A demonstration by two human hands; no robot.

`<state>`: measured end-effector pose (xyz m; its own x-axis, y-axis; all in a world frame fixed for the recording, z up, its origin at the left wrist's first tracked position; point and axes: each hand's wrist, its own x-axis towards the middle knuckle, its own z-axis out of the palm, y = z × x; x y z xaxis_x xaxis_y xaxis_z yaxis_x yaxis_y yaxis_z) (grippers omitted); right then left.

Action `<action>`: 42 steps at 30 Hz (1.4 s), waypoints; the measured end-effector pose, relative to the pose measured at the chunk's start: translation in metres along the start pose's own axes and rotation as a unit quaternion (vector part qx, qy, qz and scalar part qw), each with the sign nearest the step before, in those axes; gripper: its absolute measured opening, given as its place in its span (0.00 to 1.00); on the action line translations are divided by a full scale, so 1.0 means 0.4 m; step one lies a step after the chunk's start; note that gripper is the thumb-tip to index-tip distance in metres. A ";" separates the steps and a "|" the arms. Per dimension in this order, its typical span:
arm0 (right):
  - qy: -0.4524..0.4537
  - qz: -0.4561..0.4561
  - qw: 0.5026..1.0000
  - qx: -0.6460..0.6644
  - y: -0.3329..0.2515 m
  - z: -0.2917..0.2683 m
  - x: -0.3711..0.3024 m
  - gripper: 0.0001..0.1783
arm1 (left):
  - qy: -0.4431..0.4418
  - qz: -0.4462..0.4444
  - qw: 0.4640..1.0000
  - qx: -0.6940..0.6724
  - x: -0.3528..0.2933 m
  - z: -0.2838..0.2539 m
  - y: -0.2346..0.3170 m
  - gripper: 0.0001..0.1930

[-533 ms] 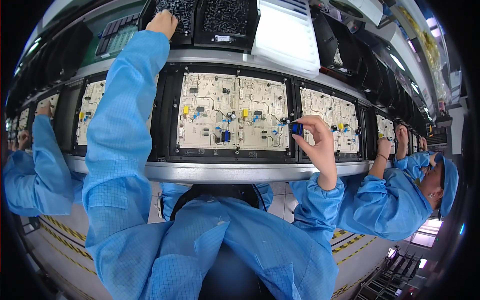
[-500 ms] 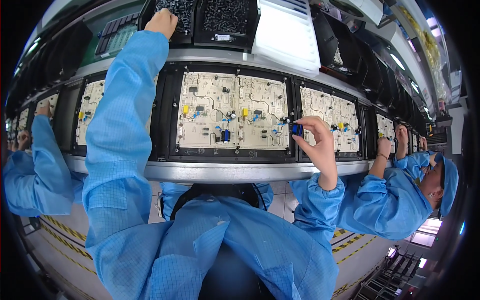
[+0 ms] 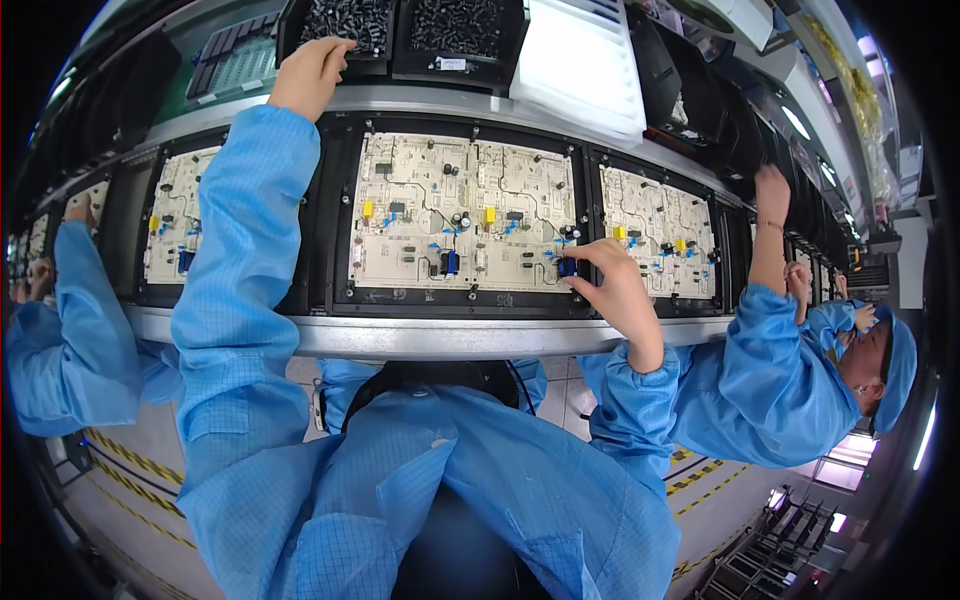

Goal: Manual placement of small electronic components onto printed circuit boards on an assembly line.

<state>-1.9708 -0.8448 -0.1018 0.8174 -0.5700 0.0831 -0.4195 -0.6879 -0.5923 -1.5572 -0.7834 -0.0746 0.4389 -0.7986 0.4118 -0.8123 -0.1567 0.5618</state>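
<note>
In front of me lies a cream circuit board in a black frame, fitted with yellow, black and blue parts. My right hand pinches a small blue-and-black transformer between thumb and forefinger, at the board's lower right corner; whether its pins are seated is hidden. A similar blue-and-black transformer stands further left on the board. My left hand is at the front edge of a black bin of small black components. Its fingers are pressed together, and what they hold cannot be made out.
Beside that bin stands a second black bin, then a stack of white trays. More framed boards line the rail on both sides. A co-worker in blue works at the right; another person's sleeve shows at the left.
My right hand has carried the transformer left and slightly down, onto the board's corner. My left hand has drawn back from inside the bin toward me. The right-hand co-worker's arm has risen toward the bins.
</note>
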 end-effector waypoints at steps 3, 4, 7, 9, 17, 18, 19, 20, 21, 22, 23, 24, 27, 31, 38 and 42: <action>-0.006 -0.001 1.000 -0.005 0.002 0.004 0.004 0.17 | 0.012 -0.006 0.999 -0.036 -0.022 -0.011 0.045 0.08; -0.008 0.001 1.000 -0.001 0.003 0.005 0.006 0.17 | 0.002 -0.025 0.999 -0.042 -0.026 -0.014 0.058 0.08; -0.006 -0.009 1.000 -0.014 -0.002 0.007 0.010 0.17 | -0.001 0.006 0.999 -0.049 -0.041 -0.010 0.069 0.07; -0.001 -0.017 1.000 -0.023 -0.009 0.015 0.009 0.16 | 0.002 0.034 0.997 -0.065 -0.062 0.009 0.073 0.06; -0.080 -0.034 0.992 -0.089 -0.049 -0.051 0.071 0.19 | -0.159 -0.012 0.975 -0.152 -0.201 0.048 0.203 0.09; -0.062 -0.034 0.994 -0.089 -0.048 -0.065 0.102 0.22 | -0.183 -0.010 0.970 -0.159 -0.221 0.056 0.224 0.09; -0.037 -0.067 0.992 -0.098 -0.041 -0.080 0.154 0.20 | -0.206 -0.009 0.964 -0.165 -0.238 0.066 0.243 0.09; 0.010 -0.083 0.991 -0.109 -0.054 -0.093 0.214 0.16 | -0.203 -0.012 0.966 -0.161 -0.258 0.072 0.258 0.09; 0.021 -0.097 0.992 -0.082 -0.066 -0.096 0.288 0.12 | -0.221 -0.002 0.960 -0.171 -0.278 0.084 0.266 0.08; 0.057 -0.153 0.974 -0.154 -0.059 -0.092 0.370 0.10 | -0.242 0.013 0.953 -0.183 -0.289 0.098 0.275 0.08; 0.106 -0.183 0.961 -0.181 -0.063 -0.084 0.446 0.07 | -0.242 0.011 0.954 -0.180 -0.301 0.101 0.288 0.08; 0.129 -0.238 0.940 -0.207 -0.068 -0.081 0.520 0.05 | -0.233 0.044 0.954 -0.184 -0.313 0.106 0.300 0.08; 0.082 -0.273 0.867 -0.408 -0.006 -0.020 0.739 0.06 | -0.215 0.074 0.953 -0.199 -0.354 0.107 0.329 0.09; -0.056 -0.185 0.843 -0.502 0.005 0.020 0.810 0.08 | -0.227 -0.004 0.943 -0.243 -0.406 0.112 0.340 0.10; 0.002 -0.234 0.852 -0.468 -0.009 0.003 0.774 0.06 | -0.219 0.132 0.953 -0.163 -0.399 0.192 0.356 0.10; 0.116 -0.280 0.899 -0.315 -0.007 -0.023 0.666 0.08 | -0.203 0.211 0.954 -0.064 -0.404 0.263 0.384 0.12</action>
<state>-1.7556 -0.9990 -0.0707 0.8968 -0.0824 0.4347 -0.1668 -0.9730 0.1597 -1.7932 -0.7394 -0.1303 -0.1232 -0.9382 0.3233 -0.8193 0.2800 0.5004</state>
